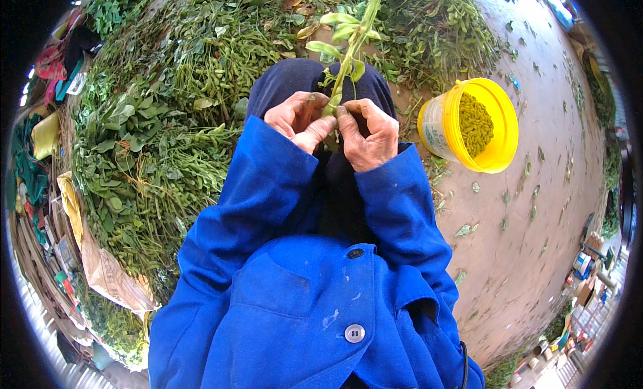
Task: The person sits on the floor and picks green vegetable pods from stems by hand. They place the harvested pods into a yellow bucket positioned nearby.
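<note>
A green soybean stalk (350,50) with several plump pods points up and away over my knees. My left hand (304,120) grips its near end between thumb and fingers. My right hand (369,134) is beside it, with thumb and forefinger pinched at a pod (332,104) low on the stalk. Both thumb tips nearly touch there, and the fingers partly hide what they hold. To the right of my right hand, a yellow plastic bucket (436,130) leans with its mouth towards me. Small green pods or beans (474,125) lie inside it.
A large heap of cut bean plants (166,123) spreads along my left and ahead. More podded plants (432,32) lie beyond the bucket. Scattered leaves dot the concrete floor (502,253) at right. A paper sack (113,273) and boards (35,258) edge the left side.
</note>
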The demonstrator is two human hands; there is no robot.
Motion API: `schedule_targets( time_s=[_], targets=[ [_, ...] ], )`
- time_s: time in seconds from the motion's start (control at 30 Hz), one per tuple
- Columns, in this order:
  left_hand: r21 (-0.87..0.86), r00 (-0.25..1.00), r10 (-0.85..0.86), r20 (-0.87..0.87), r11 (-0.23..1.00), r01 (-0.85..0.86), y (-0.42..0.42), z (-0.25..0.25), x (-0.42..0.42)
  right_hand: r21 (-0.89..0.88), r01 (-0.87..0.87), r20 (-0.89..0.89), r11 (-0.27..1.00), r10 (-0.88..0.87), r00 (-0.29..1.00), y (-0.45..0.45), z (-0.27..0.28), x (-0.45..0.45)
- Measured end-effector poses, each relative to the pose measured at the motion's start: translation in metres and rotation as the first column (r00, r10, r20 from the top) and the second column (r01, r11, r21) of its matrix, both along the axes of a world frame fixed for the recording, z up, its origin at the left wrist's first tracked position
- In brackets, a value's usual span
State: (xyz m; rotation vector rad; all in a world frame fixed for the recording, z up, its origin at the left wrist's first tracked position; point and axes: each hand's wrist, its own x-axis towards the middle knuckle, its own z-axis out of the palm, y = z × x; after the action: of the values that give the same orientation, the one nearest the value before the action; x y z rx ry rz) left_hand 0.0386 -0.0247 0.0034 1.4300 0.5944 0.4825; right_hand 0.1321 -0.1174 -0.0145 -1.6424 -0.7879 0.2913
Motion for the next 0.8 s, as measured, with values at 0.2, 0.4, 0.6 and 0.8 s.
schedule_targets(
  time_s=[0.2, 0.4, 0.6, 0.8],
  targets=[
    [-0.339, 0.996, -0.081, -0.022, 0.938, 0.068, 0.008, 0.011, -0.004, 0.07, -0.027, -0.21, 0.997, 0.042, 0.977, -0.001, 0.004, 0.001],
    [-0.598, 0.998, -0.029, 0.049, 0.8, 0.053, 0.011, -0.005, -0.004, 0.004, -0.129, -0.233, 0.992, 0.126, 0.964, -0.004, 0.004, 0.002],
    [-0.504, 0.997, 0.046, -0.061, 0.861, -0.07, 0.006, 0.006, 0.005, 0.041, -0.052, -0.309, 0.998, 0.062, 0.949, -0.007, 0.011, 0.007],
    [-0.566, 0.996, -0.076, 0.039, 0.82, 0.085, 0.02, -0.001, 0.009, 0.027, -0.073, -0.215, 0.997, 0.077, 0.974, -0.004, 0.008, 0.012]
  ],
)
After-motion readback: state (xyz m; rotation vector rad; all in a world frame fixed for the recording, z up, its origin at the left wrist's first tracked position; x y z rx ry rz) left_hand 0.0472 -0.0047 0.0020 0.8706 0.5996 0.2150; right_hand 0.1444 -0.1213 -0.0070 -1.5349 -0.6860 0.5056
